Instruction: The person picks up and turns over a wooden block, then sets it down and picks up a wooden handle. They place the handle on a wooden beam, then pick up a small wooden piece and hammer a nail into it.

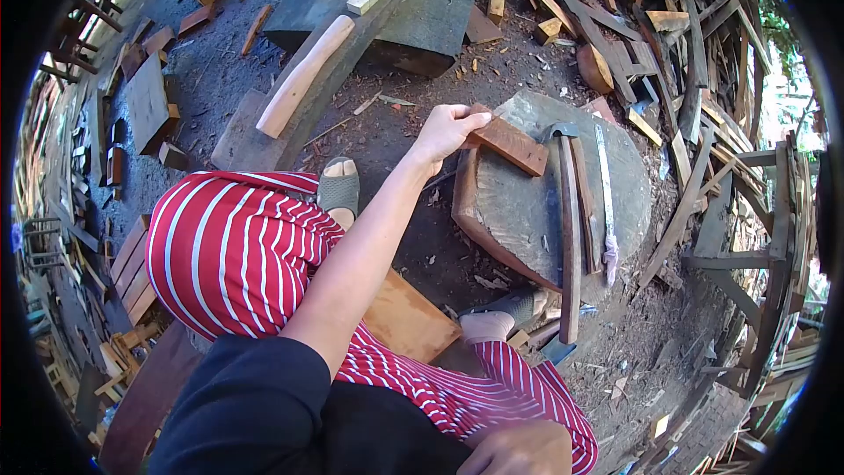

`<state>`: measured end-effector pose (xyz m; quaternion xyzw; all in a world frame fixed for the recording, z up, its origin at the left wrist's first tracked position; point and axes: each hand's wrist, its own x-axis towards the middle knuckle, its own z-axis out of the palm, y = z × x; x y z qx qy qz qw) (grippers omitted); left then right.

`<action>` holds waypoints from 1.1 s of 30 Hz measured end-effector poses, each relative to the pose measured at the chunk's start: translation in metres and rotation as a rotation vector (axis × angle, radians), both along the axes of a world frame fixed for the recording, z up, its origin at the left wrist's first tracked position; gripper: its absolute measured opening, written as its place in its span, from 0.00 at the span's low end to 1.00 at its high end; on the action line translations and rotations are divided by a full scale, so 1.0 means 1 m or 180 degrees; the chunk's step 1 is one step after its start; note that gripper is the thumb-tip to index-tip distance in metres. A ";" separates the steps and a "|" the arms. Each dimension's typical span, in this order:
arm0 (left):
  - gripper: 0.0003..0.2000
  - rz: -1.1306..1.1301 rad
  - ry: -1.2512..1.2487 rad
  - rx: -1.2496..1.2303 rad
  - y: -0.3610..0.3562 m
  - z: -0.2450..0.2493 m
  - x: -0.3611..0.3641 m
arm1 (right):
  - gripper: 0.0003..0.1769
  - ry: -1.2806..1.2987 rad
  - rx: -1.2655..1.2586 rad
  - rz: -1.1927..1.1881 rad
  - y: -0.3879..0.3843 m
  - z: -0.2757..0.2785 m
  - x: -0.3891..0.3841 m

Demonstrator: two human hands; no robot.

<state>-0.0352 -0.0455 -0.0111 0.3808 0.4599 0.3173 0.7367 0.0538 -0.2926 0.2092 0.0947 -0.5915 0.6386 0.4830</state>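
Your left hand [447,130] gripping the wood block [510,145] on the stump [527,211]
Right hand [519,449] sits at the bottom edge, maybe curled, can't really tell; hatchet [569,229] just beside the block.

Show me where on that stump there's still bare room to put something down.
On the stump, the bare patch lies between the block that the left hand holds, the axe and the rim nearest the legs. Past the axe it is crowded: a blade lies close beside it. Behind the stump, the scrap pile leaves little room.
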 end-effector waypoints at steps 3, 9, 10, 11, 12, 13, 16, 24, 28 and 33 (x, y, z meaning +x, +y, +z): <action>0.12 0.0144 0.0092 0.0298 -0.001 0.001 0.006 | 0.20 -0.0024 0.0076 0.0032 0.000 0.002 0.001; 0.15 0.0840 -0.0238 0.0199 -0.011 -0.014 0.017 | 0.18 0.0366 0.0057 -0.0124 0.011 0.006 0.003; 0.15 0.0838 -0.0236 0.0196 -0.011 -0.016 0.017 | 0.18 0.0367 0.0054 -0.0127 0.009 0.006 0.003; 0.15 0.0903 -0.0229 0.0190 -0.012 -0.017 0.018 | 0.17 0.0292 0.0057 -0.0147 0.007 0.006 0.003; 0.15 0.0968 -0.0223 0.0186 -0.012 -0.018 0.019 | 0.17 0.0217 0.0064 -0.0167 0.004 0.006 0.003; 0.15 0.0966 -0.0224 0.0192 -0.012 -0.018 0.020 | 0.17 0.0217 0.0070 -0.0168 0.002 0.004 0.003; 0.15 0.1056 -0.0298 0.0252 -0.015 -0.022 0.022 | 0.16 0.0146 0.0107 0.0148 -0.002 0.000 0.001; 0.12 0.1804 -0.0612 0.0083 -0.001 -0.028 0.005 | 0.16 0.0063 -0.0262 0.0286 -0.001 -0.002 0.002; 0.14 0.1859 -0.0635 -0.0090 0.004 -0.030 -0.005 | 0.17 0.0369 -0.0126 -0.0119 0.009 0.003 -0.003; 0.13 0.1413 -0.0531 -0.0264 -0.007 -0.029 0.008 | 0.18 0.0309 -0.0204 0.0302 -0.001 -0.008 -0.008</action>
